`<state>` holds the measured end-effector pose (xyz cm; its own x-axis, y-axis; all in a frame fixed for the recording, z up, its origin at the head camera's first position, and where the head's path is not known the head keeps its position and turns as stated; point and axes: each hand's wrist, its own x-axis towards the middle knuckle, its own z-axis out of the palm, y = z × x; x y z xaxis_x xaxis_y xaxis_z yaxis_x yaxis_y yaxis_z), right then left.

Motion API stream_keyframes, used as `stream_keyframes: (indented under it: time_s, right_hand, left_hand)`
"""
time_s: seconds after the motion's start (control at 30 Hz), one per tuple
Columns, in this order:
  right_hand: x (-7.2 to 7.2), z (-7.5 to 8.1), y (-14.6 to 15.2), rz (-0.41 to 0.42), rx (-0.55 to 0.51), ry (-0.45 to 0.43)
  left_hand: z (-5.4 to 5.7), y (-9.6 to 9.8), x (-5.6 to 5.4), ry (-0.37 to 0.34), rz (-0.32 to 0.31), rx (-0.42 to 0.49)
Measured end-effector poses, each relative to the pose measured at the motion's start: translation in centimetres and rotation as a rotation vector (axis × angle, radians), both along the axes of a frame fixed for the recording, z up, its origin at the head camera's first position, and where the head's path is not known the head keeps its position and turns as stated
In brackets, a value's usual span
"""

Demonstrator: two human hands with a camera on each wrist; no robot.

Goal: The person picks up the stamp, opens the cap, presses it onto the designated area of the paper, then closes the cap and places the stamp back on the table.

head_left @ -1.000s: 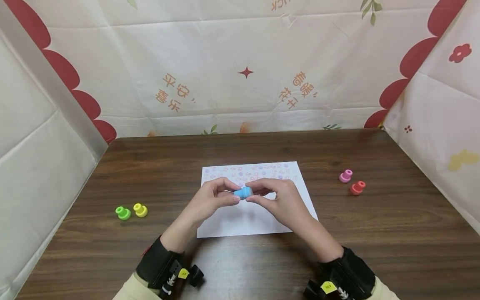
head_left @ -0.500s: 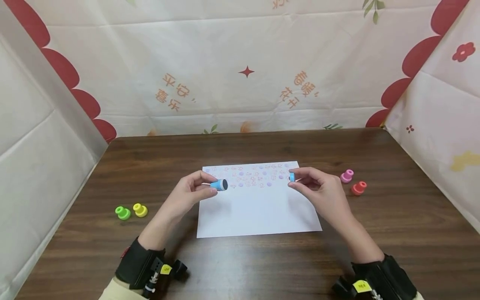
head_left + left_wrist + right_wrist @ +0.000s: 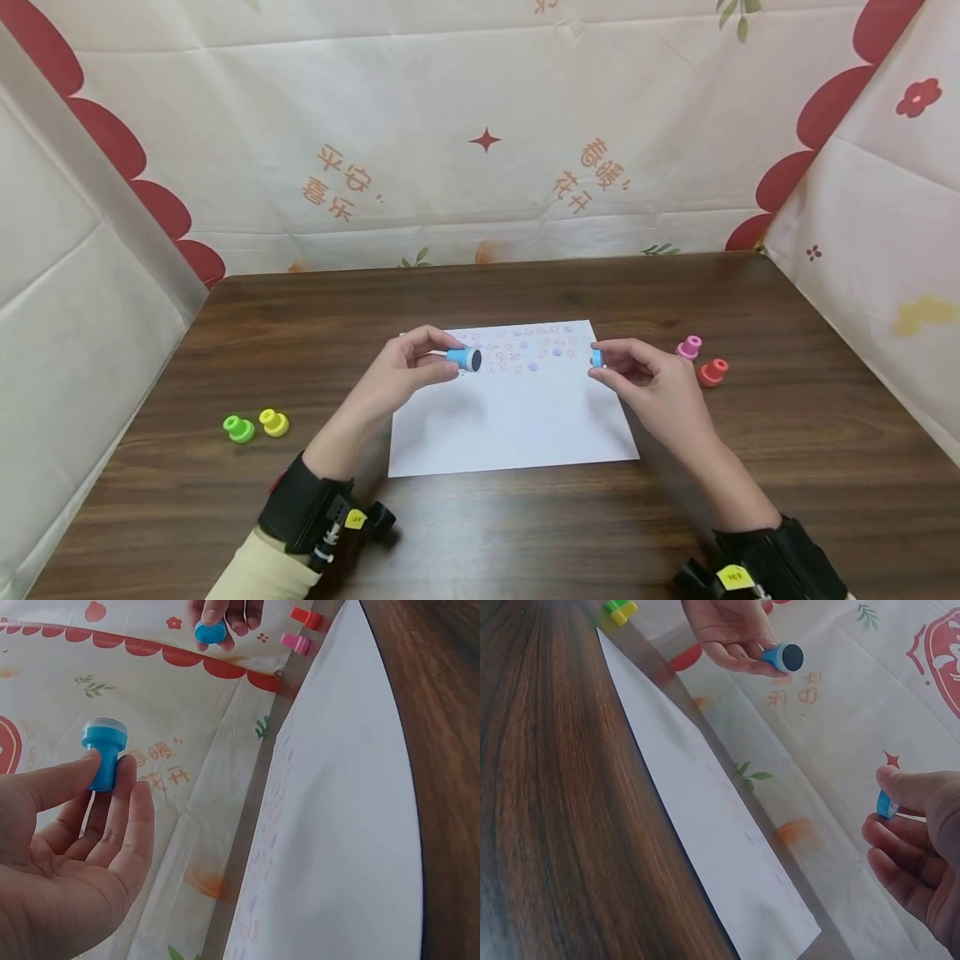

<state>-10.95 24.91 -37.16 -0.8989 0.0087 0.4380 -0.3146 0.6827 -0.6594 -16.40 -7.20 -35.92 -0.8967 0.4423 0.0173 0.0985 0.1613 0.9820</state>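
Note:
My left hand [image 3: 408,367] pinches a blue stamp [image 3: 465,359] by its narrow handle, above the upper left part of a white sheet of paper [image 3: 510,425]. The stamp's dark round face points right in the head view; its wide end is up in the left wrist view. Between thumb and fingertips my right hand [image 3: 656,383] holds the small blue stamp cap [image 3: 886,804], over the paper's right edge. Cap and stamp are apart. Rows of small pink and purple prints [image 3: 525,350] run along the paper's far part.
Green [image 3: 238,429] and yellow [image 3: 273,422] stamps stand on the wooden table [image 3: 525,533] at left. Pink [image 3: 689,347] and red [image 3: 713,372] stamps stand at right, close beyond my right hand. A printed cloth [image 3: 420,100] encloses the table's back and sides.
The hands were together on the blue stamp, then parted, pulling the cap off to the right. Since then the left hand has come back a little to the right with the stamp.

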Motion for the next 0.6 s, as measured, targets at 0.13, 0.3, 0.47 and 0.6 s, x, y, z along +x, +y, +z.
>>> stream_keyframes:
  time_s: [0.13,0.3,0.47,0.6]
  right_hand:
    - [0.1,-0.2,0.4,0.006,-0.011,0.011]
    - [0.1,-0.4,0.8,0.011,-0.014,0.023]
    - [0.2,-0.6,1.0,0.007,-0.013,0.015]
    - [0.3,-0.6,1.1,0.003,-0.016,0.000]
  left_hand:
    - [0.4,0.9,-0.2,0.017,-0.008,-0.013]
    - [0.7,1.8,-0.6,0.034,-0.016,-0.027]
    - [0.8,2.7,-1.0,0.063,-0.029,-0.042]
    - [0.9,3.5,-1.5,0.120,-0.050,-0.044]
